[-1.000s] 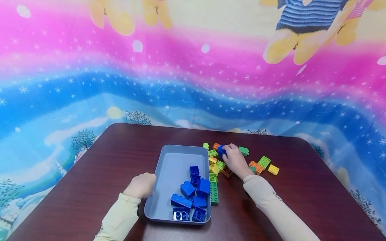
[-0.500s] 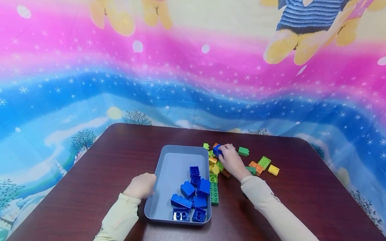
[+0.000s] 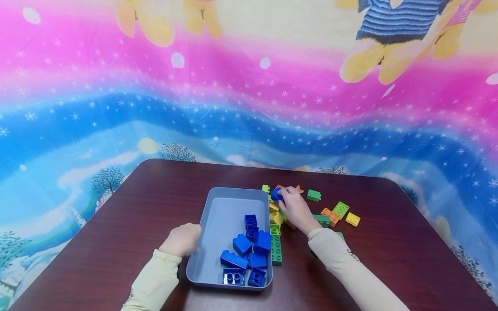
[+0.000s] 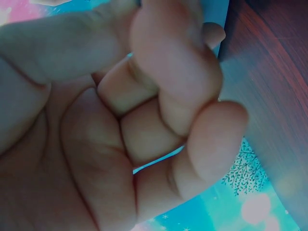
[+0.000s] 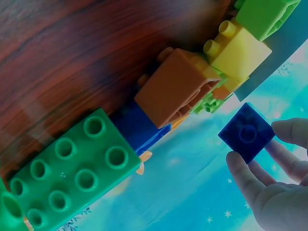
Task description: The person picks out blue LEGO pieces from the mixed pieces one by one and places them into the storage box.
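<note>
Between thumb and fingertips my right hand (image 3: 296, 208) pinches a small square blue brick (image 3: 276, 195). In the right wrist view the brick's hollow underside faces the camera, above the other bricks. My left hand (image 3: 182, 240) grips the left rim of the grey tray (image 3: 218, 193); its curled fingers (image 4: 216, 139) fill the left wrist view. Several blue bricks (image 3: 243, 244) lie in the right half of the tray. Just right of the tray sits a pile of mixed bricks, among them a yellow brick (image 3: 276, 218) and a long green brick (image 3: 276, 249).
Farther right on the table (image 3: 171, 185) lie an orange brick (image 3: 330, 216), a lime brick (image 3: 340, 210) and a yellow brick (image 3: 352, 219). A green brick (image 3: 314, 195) stands at the back. Under the right hand, the right wrist view shows another blue brick (image 5: 137, 127) beside a brown brick (image 5: 175, 89).
My right hand has moved left toward the tray with the blue brick, uncovering an orange piece and green bricks behind it. My left hand and the tray have stayed put.
</note>
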`<control>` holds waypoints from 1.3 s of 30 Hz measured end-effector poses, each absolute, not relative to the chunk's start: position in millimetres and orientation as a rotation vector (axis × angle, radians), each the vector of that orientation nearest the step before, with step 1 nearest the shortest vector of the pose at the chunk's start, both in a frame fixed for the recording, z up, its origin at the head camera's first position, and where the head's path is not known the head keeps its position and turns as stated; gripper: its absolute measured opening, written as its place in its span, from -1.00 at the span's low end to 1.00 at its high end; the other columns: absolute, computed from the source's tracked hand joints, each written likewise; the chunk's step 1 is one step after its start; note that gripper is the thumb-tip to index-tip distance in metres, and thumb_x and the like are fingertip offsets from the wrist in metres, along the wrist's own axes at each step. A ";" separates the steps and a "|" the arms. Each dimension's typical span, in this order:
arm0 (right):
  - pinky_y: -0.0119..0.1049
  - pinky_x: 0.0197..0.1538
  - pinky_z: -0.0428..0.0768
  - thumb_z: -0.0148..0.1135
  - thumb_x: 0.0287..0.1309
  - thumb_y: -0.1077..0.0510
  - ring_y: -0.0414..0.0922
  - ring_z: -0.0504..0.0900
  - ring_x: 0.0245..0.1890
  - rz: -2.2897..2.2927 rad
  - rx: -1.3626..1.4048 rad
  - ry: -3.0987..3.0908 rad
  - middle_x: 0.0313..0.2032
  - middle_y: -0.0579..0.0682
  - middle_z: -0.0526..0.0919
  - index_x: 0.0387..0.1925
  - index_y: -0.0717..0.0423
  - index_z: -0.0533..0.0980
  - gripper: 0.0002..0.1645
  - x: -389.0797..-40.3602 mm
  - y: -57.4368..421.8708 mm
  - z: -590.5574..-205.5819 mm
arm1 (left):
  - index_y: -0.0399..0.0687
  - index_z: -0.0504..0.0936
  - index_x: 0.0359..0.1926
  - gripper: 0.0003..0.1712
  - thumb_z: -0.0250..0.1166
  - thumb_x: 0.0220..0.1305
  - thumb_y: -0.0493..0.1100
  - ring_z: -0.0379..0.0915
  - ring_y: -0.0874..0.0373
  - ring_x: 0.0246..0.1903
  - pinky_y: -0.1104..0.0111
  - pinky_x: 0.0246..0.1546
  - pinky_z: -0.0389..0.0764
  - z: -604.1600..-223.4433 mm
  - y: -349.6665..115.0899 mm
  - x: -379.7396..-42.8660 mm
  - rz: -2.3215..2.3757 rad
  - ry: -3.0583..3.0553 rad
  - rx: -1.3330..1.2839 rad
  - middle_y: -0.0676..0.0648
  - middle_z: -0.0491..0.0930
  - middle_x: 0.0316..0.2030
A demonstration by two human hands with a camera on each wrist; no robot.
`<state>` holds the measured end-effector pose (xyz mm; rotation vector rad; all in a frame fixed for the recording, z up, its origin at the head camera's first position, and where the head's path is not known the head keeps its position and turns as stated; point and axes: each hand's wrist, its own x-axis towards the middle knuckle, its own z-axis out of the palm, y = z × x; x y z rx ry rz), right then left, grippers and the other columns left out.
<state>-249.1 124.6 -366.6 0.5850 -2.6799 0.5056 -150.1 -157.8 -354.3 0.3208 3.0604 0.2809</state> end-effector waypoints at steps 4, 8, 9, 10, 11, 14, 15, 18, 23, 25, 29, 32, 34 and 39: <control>0.04 -0.10 0.68 0.16 0.12 0.28 0.13 0.55 -0.08 0.517 0.586 -2.686 -0.10 0.32 0.59 -0.11 0.34 0.56 -0.71 -248.8 121.7 -365.5 | -0.22 0.51 -0.65 -0.82 0.38 -0.15 -0.39 0.45 0.08 -0.66 0.18 -0.60 0.59 -353.3 -157.5 -149.9 0.285 3.064 0.324 -0.17 0.60 -0.65; 0.04 -0.09 0.68 0.15 0.13 0.27 0.13 0.53 -0.05 0.518 0.583 -2.703 -0.09 0.31 0.59 -0.10 0.31 0.56 -0.71 -247.3 118.9 -363.5 | -0.22 0.50 -0.66 -0.81 0.38 -0.14 -0.39 0.44 0.09 -0.67 0.21 -0.63 0.57 -353.3 -157.5 -149.7 0.284 3.061 0.319 -0.16 0.59 -0.66; 0.04 -0.08 0.68 0.15 0.14 0.27 0.13 0.53 -0.05 0.519 0.583 -2.705 -0.08 0.30 0.59 -0.09 0.31 0.56 -0.71 -247.1 118.4 -363.3 | -0.22 0.50 -0.66 -0.81 0.38 -0.14 -0.39 0.43 0.09 -0.67 0.22 -0.63 0.57 -353.3 -157.4 -149.7 0.283 3.060 0.317 -0.16 0.59 -0.66; 0.04 -0.08 0.68 0.15 0.14 0.27 0.13 0.53 -0.05 0.521 0.585 -2.706 -0.08 0.30 0.59 -0.09 0.31 0.56 -0.71 -246.6 117.9 -363.0 | -0.22 0.50 -0.66 -0.81 0.38 -0.14 -0.39 0.43 0.10 -0.68 0.22 -0.63 0.56 -353.4 -157.4 -149.6 0.283 3.059 0.316 -0.16 0.58 -0.67; 0.04 -0.08 0.68 0.15 0.14 0.27 0.13 0.53 -0.05 0.526 0.587 -2.706 -0.08 0.30 0.58 -0.09 0.31 0.55 -0.70 -246.2 117.6 -362.7 | -0.22 0.50 -0.66 -0.81 0.38 -0.14 -0.39 0.42 0.10 -0.68 0.23 -0.64 0.56 -353.5 -157.3 -149.6 0.282 3.060 0.315 -0.16 0.58 -0.67; 0.04 -0.07 0.68 0.14 0.15 0.27 0.13 0.54 -0.04 0.549 0.584 -2.721 -0.05 0.29 0.57 -0.07 0.31 0.54 -0.70 -245.2 116.1 -362.3 | -0.23 0.51 -0.66 -0.82 0.38 -0.14 -0.40 0.40 0.11 -0.69 0.23 -0.64 0.56 -353.7 -157.1 -149.7 0.283 3.060 0.311 -0.15 0.57 -0.68; 0.03 -0.07 0.68 0.14 0.16 0.27 0.12 0.54 -0.04 0.559 0.583 -2.726 -0.05 0.29 0.57 -0.07 0.30 0.54 -0.69 -245.0 115.5 -362.2 | -0.23 0.52 -0.66 -0.82 0.37 -0.14 -0.40 0.40 0.11 -0.69 0.24 -0.64 0.56 -353.7 -157.1 -149.7 0.284 3.059 0.309 -0.15 0.57 -0.68; 0.01 -0.08 0.69 0.13 0.16 0.27 0.10 0.56 -0.05 0.575 0.585 -2.727 -0.05 0.28 0.57 -0.07 0.31 0.54 -0.70 -243.9 113.2 -361.8 | -0.23 0.53 -0.65 -0.83 0.37 -0.13 -0.41 0.39 0.12 -0.69 0.25 -0.65 0.55 -354.3 -157.1 -150.0 0.288 3.053 0.303 -0.14 0.56 -0.69; -0.05 -0.13 0.71 0.15 0.13 0.29 0.06 0.55 -0.08 0.573 0.607 -2.694 -0.09 0.26 0.59 -0.09 0.31 0.56 -0.71 -241.8 109.6 -361.0 | -0.23 0.52 -0.65 -0.83 0.37 -0.13 -0.40 0.41 0.11 -0.70 0.25 -0.66 0.55 -355.6 -157.4 -150.6 0.283 3.052 0.301 -0.14 0.56 -0.70; -0.05 -0.13 0.71 0.16 0.12 0.30 0.05 0.54 -0.09 0.566 0.614 -2.681 -0.11 0.25 0.59 -0.10 0.31 0.56 -0.72 -240.7 108.6 -360.5 | -0.22 0.52 -0.66 -0.82 0.37 -0.13 -0.40 0.41 0.11 -0.70 0.25 -0.66 0.55 -356.0 -157.6 -150.7 0.278 3.056 0.303 -0.14 0.56 -0.70; -0.07 -0.13 0.71 0.19 0.09 0.31 0.04 0.55 -0.09 0.558 0.640 -2.659 -0.14 0.23 0.60 -0.13 0.30 0.57 -0.73 -239.4 107.1 -361.2 | -0.21 0.51 -0.67 -0.82 0.37 -0.13 -0.39 0.40 0.11 -0.70 0.24 -0.66 0.54 -356.0 -157.6 -150.5 0.273 3.060 0.305 -0.14 0.56 -0.70; -0.07 -0.11 0.70 0.20 0.08 0.32 0.04 0.55 -0.08 0.567 0.656 -2.653 -0.15 0.22 0.61 -0.14 0.30 0.58 -0.73 -238.8 105.5 -362.3 | -0.21 0.51 -0.67 -0.82 0.37 -0.12 -0.39 0.40 0.11 -0.70 0.24 -0.66 0.55 -356.0 -157.7 -150.3 0.269 3.061 0.305 -0.14 0.56 -0.70; -0.07 -0.09 0.70 0.20 0.06 0.33 0.03 0.56 -0.09 0.571 0.668 -2.646 -0.15 0.21 0.62 -0.15 0.30 0.58 -0.74 -238.5 104.4 -362.8 | -0.21 0.51 -0.66 -0.82 0.37 -0.13 -0.38 0.41 0.10 -0.70 0.23 -0.65 0.55 -355.4 -157.6 -150.0 0.270 3.063 0.308 -0.14 0.56 -0.69; -0.06 -0.08 0.69 0.20 0.06 0.35 0.03 0.58 -0.11 0.595 0.687 -2.631 -0.15 0.21 0.63 -0.16 0.30 0.57 -0.75 -238.2 102.3 -362.9 | -0.22 0.51 -0.66 -0.81 0.39 -0.16 -0.38 0.43 0.09 -0.68 0.20 -0.62 0.57 -351.2 -156.4 -148.2 0.279 3.066 0.318 -0.17 0.59 -0.67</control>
